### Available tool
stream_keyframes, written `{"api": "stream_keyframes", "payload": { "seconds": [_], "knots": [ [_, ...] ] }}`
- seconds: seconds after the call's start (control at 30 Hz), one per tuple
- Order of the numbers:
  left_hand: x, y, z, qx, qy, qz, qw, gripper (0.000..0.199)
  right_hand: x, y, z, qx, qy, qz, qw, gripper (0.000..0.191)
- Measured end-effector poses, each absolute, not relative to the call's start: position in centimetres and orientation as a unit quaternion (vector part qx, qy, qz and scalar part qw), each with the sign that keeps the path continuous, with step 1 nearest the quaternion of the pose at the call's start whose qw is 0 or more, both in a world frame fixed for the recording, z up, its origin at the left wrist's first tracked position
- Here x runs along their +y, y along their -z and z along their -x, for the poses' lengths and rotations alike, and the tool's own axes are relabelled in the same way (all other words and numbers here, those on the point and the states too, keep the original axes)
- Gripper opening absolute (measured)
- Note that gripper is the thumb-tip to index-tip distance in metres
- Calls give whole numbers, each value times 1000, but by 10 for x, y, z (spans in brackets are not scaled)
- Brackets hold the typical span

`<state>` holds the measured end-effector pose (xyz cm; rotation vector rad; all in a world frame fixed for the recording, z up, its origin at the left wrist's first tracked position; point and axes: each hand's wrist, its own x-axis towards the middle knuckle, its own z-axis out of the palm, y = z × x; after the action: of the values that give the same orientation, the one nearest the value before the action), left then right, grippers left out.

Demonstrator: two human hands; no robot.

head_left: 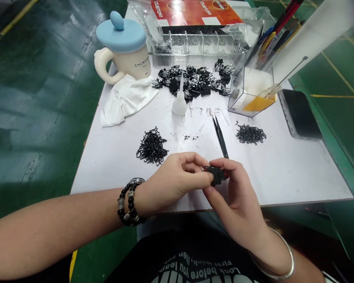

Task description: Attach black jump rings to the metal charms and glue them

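Both hands meet over the table's front edge around a small black plastic part point(217, 175). Thumb and fingers of my left hand point(179, 175) pinch its left side. My right hand point(238, 200) grips the part from the right, fingers at its far edge and thumb below. A bit of red shows at its right side; the fingers hide the rest. Just beyond the hands lie black tweezers point(220, 137). Two tiny metal pieces point(191, 137) rest on the white tabletop point(106, 157). A pile of small black hooked pieces point(152, 146) is left of them, a smaller pile point(250, 133) to the right.
Behind are a white squeeze bottle point(179, 103), a heap of black and metal parts point(194, 80) and a clear compartment tray point(194, 45). A lidded mug point(132, 59) and white cloth point(125, 98) stand left; a clear tool holder point(250, 98) and phone point(301, 114) are right.
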<state>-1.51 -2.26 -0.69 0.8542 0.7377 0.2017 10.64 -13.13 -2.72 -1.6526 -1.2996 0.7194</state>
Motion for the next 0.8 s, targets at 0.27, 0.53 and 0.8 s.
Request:
{"api": "stream_keyframes", "payload": {
  "seconds": [0.27,0.53,0.8],
  "knots": [
    [-24,10,15,361,-107,-412,830,15,-133,25,-108,-522,-289,677,431,38],
    [-27,15,16,346,-126,-420,830,14,-132,24,-110,-551,-265,679,407,37],
    [-26,15,15,349,-124,-423,827,16,-133,24,-113,-538,-283,677,415,34]
  ]
}}
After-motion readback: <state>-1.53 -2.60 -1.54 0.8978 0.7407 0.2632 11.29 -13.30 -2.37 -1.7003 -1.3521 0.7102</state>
